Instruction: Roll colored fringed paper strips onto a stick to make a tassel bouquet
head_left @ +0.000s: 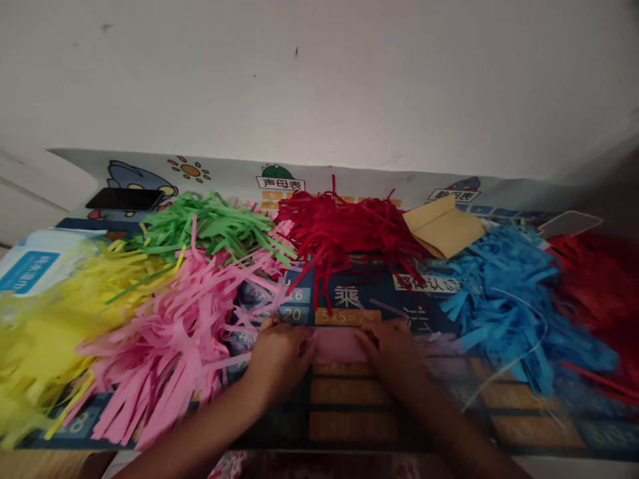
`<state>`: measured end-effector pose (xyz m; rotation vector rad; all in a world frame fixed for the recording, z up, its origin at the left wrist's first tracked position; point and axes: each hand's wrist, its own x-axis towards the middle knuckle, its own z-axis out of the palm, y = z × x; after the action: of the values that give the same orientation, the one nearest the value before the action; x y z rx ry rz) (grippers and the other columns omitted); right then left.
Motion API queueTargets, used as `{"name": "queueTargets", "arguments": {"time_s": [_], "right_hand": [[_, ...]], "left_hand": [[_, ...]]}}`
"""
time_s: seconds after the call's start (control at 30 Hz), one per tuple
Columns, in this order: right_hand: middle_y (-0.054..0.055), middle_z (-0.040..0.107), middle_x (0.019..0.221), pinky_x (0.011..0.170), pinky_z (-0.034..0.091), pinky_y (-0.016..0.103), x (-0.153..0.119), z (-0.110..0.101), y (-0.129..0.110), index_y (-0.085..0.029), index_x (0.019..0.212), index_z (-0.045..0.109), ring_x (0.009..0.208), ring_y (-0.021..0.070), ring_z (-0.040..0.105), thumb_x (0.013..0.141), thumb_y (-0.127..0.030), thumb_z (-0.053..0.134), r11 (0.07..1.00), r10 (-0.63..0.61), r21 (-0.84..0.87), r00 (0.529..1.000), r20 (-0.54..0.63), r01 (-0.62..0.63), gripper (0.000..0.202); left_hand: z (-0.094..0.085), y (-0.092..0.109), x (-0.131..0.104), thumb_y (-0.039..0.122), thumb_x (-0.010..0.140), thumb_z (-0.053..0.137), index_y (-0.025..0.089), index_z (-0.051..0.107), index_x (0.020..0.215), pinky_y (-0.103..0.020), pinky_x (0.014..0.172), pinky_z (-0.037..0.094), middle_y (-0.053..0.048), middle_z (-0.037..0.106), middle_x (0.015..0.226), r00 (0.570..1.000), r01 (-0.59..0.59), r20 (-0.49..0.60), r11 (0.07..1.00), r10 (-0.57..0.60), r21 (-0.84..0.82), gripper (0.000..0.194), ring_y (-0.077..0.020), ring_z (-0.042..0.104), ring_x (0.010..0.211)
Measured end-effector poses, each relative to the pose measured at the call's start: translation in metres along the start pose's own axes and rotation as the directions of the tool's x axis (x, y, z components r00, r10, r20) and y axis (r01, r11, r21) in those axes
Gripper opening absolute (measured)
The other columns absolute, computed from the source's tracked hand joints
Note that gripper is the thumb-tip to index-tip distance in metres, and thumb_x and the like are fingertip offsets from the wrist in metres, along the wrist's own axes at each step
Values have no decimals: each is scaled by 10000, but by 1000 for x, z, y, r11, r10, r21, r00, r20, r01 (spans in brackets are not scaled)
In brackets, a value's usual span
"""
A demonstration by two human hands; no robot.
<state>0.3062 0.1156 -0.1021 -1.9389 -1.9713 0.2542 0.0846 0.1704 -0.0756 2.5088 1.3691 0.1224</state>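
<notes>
A pale pink piece of fringed paper (340,345) is stretched between my two hands over the printed mat. My left hand (280,356) has its fingers closed on the paper's left end. At the right end, the thumb and fingers of my right hand (394,352) pinch the same paper. Loose pale strips spread out beyond both hands. Left of my left hand lies a heap of pink paper strips (174,332). Slight blur softens the fingertips.
Around the mat (349,426) lie yellow strips (44,339), green strips (210,223), red strips (349,229) and blue strips (514,293). A folded tan paper (444,226) rests at the back right. A phone (124,199) and a white-blue packet (37,263) are at the left.
</notes>
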Motion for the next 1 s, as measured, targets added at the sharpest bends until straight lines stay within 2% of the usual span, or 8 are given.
{"name": "queueTargets", "arguments": {"time_s": [0.43, 0.5, 0.57, 0.67, 0.77, 0.87, 0.93, 1.0], "right_hand": [[19, 721, 720, 725, 329, 341, 4, -3, -1, -216, 795, 685, 643, 210, 599, 910, -317, 591, 999, 41, -5, 995, 87, -41, 180], [15, 720, 720, 729, 327, 342, 4, 0, -2, -216, 793, 680, 641, 207, 602, 904, -313, 603, 1000, 27, 0, 997, 75, -27, 166], [17, 722, 729, 733, 327, 347, 5, 2, 2, -217, 803, 679, 648, 211, 608, 899, -325, 613, 1000, 19, -21, 998, 65, -18, 159], [28, 717, 717, 722, 330, 362, 4, -9, 12, -210, 820, 678, 642, 223, 610, 894, -349, 613, 992, 44, -118, 998, 35, -40, 170], [90, 721, 870, 786, 340, 410, -2, -33, 18, -177, 942, 671, 794, 266, 631, 900, -307, 576, 966, 41, -249, 990, -138, -75, 167], [103, 689, 1086, 969, 292, 473, -14, -48, 13, -197, 1020, 658, 1018, 273, 595, 898, -208, 535, 944, -258, -239, 962, -94, 230, 174], [78, 697, 1090, 1029, 270, 454, -20, -43, 9, -205, 1035, 657, 1058, 246, 586, 910, -159, 515, 858, -491, -163, 871, 17, 487, 194], [68, 715, 1048, 1029, 292, 432, -20, -31, 11, -192, 1034, 661, 1030, 227, 603, 928, -142, 509, 801, -587, -131, 809, 10, 583, 192]], "left_hand": [[2, -1, 0, 278, 870, 544, 200, 615, 652, -407, 773, 373, -26, 650, 614, 996, 33, 80, 999, -30, -31, 242, -220, 614, 636], [2, -1, 0, 263, 857, 572, 198, 638, 723, -407, 773, 380, -27, 663, 658, 998, 35, 54, 998, -33, -46, 163, -224, 616, 669], [2, 0, 1, 224, 829, 614, 196, 662, 884, -420, 816, 381, -59, 699, 853, 999, 8, -53, 1000, -10, -30, 78, -256, 621, 838], [2, 2, 3, 166, 806, 648, 216, 658, 961, -457, 940, 336, -76, 657, 1097, 962, -182, -190, 980, 195, 84, 163, -288, 532, 1070], [0, 5, 3, 153, 828, 629, 199, 652, 840, -433, 979, 328, -44, 658, 903, 881, -460, -22, 865, 473, 201, 54, -236, 542, 927], [-5, 7, 1, 143, 837, 603, 177, 656, 824, -431, 1046, 291, -37, 638, 827, 810, -584, 117, 769, 575, 259, 64, -215, 546, 860], [-7, 9, -1, 203, 854, 589, 177, 660, 818, -470, 1073, 258, -42, 631, 826, 809, -584, 112, 767, 577, 265, 84, -218, 551, 847], [-7, 12, -3, 299, 870, 575, 174, 661, 834, -509, 1059, 265, -48, 625, 823, 836, -543, 73, 799, 544, 260, 157, -221, 557, 818]]}}
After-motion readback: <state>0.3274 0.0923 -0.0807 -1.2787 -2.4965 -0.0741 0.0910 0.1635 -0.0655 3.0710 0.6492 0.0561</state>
